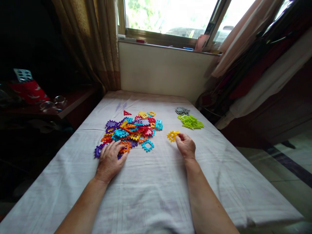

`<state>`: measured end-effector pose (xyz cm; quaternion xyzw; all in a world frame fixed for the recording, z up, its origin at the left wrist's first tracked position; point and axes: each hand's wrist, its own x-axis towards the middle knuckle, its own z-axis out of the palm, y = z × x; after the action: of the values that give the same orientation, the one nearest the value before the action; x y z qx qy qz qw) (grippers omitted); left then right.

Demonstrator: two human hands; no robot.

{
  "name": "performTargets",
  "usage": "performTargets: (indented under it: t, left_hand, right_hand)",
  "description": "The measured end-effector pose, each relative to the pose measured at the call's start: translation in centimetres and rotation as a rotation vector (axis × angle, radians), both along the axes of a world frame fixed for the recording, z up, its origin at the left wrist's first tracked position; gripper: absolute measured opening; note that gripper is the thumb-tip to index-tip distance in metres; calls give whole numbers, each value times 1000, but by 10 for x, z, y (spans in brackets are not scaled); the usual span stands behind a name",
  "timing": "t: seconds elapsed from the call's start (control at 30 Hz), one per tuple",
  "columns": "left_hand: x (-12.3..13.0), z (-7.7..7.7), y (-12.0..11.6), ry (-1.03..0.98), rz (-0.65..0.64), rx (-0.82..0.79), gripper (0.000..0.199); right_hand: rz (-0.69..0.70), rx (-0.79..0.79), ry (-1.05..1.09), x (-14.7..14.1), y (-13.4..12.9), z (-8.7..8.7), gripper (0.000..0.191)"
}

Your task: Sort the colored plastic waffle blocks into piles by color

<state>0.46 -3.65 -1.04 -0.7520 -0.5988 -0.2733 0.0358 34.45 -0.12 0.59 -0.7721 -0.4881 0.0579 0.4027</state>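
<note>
Right hand pinching yellow piece, left hand spread on near edge of colourful pile, open cloth between hands

Gold curtain, bright window, eyeglasses

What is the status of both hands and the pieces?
Right hand pinching yellow piece. Left hand on mixed pile, hiding part. Green pieces beyond right hand.
</note>
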Motion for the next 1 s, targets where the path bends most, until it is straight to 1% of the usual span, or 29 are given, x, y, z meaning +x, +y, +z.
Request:
performTargets:
  t: [0.07, 0.13, 0.2, 0.27, 0.3, 0.33, 0.43, 0.5, 0.57, 0.67, 0.7, 0.77, 0.87, 0.93, 1.0]
  left_hand:
    - [1, 1, 0, -3, 0, 1, 29]
    - [0, 0, -1, -3, 1, 5, 30]
    - [0, -1, -1, -1, 1, 12, 29]
    - [0, -2, -1, -3, 3, 20, 27]
    - [0, -2, -1, -5, 6, 23, 27]
    - [0, -3, -1, -7, 9, 27, 26]
    - [0, -3, 0, -11, 15, 35, 26]
    - [0, -4, 0, -14, 16, 40, 26]
    - [0, -5, 1, -15, 18, 44, 26]
    - [0, -7, 2, -14, 21, 43, 26]
    - [0, -7, 2, -15, 21, 42, 26]
    - [0, -7, 2, -20, 18, 37, 26]
    - [0, -7, 3, -24, 15, 27, 26]
    - [0, -7, 3, -27, 15, 21, 27]
    - [-1, -7, 4, -29, 17, 15, 27]
  right_hand:
    - [-29, -7, -46, 10, -4, -6, 28]
    - [-67, -6, -124, 13, -6, -9, 30]
    - [-118, 18, -210, 9, -6, -8, 32]
    - [-113, 56, -264, -2, -6, -4, 33]
    - [-65, 74, -279, -12, -6, -1, 32]
    - [13, 90, -292, -23, -6, 2, 30]
    - [349, 103, -340, -70, -5, 9, 21]
    - [534, 71, -379, -102, -3, 12, 18]
    - [618, 42, -421, -129, 1, 14, 19]
    - [650, -14, -478, -151, 12, 15, 17]
    - [653, -30, -492, -154, 15, 15, 15]
    - [659, -39, -511, -157, 18, 15, 19]
    - [682, 23, -495, -153, 13, 15, 23]
    - [675, 92, -453, -144, 5, 16, 21]
    - [623, 158, -383, -127, -1, 18, 22]
